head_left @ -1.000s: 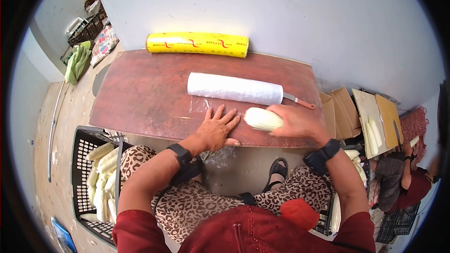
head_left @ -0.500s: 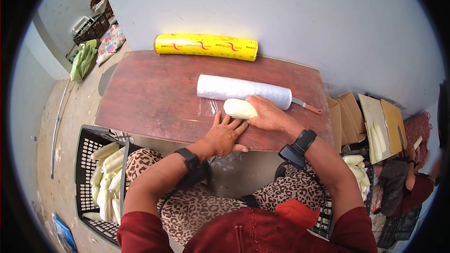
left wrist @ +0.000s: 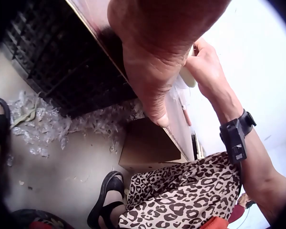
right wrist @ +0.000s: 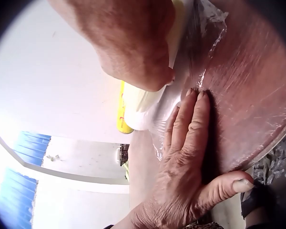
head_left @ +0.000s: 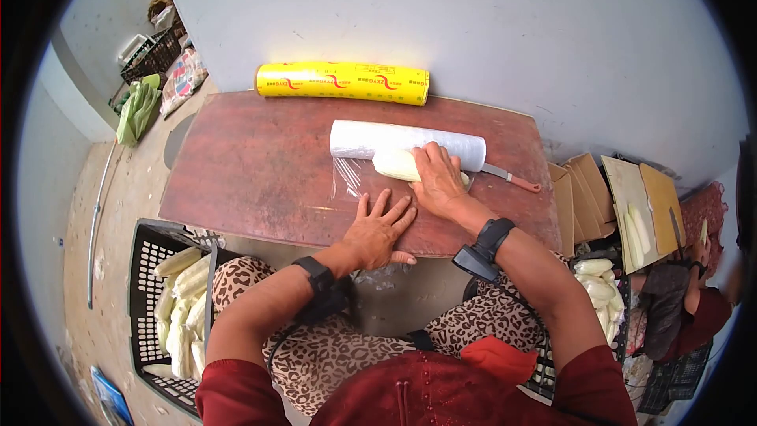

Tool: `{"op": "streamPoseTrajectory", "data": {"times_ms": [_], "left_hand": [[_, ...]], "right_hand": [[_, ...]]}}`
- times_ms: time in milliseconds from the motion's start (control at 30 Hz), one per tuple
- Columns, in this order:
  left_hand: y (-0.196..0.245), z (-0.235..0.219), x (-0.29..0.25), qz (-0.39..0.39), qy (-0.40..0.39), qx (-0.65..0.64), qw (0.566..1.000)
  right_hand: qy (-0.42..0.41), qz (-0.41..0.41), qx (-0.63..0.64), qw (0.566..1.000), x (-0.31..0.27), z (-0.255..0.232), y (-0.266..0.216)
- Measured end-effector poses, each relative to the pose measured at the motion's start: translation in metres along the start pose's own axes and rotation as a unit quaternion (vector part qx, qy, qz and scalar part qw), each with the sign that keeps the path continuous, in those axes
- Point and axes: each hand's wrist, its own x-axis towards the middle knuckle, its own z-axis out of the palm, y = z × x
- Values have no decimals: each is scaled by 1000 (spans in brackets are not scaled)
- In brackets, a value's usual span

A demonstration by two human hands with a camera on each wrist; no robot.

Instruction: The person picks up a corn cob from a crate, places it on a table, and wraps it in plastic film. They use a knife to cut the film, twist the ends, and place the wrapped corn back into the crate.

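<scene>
- Gripping a pale corn cob (head_left: 394, 164), the right hand (head_left: 438, 183) has it against the plastic roll (head_left: 355, 139).
- left hand (head_left: 374, 235) is holding nothing, fingers spread on the desk (head_left: 236, 166)
- wrapping looks barely started imo, film's loose beyond the left fingertips
- more cobs (head_left: 186, 280) left of that hand, can't tell if they're done
- yellow roll (head_left: 339, 80) past both hands reads "ZXYG", I think; small print's unreadable
</scene>
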Motion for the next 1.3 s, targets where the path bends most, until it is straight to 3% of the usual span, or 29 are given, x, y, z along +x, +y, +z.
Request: {"op": "streamPoseTrajectory", "data": {"times_ms": [167, 367, 800, 1300], "left_hand": [[-2, 3, -1, 7, 9, 0, 1000], [-1, 2, -2, 5, 8, -8, 1000], [1, -2, -7, 9, -2, -22, 1000], [2, -7, -9, 12, -11, -29, 999]], "right_hand": [[54, -14, -12, 998, 0, 8, 1], [52, -83, -15, 995, -12, 21, -1], [8, -102, 12, 995, -16, 26, 8], [76, -117, 48, 989, -10, 23, -2]]}}
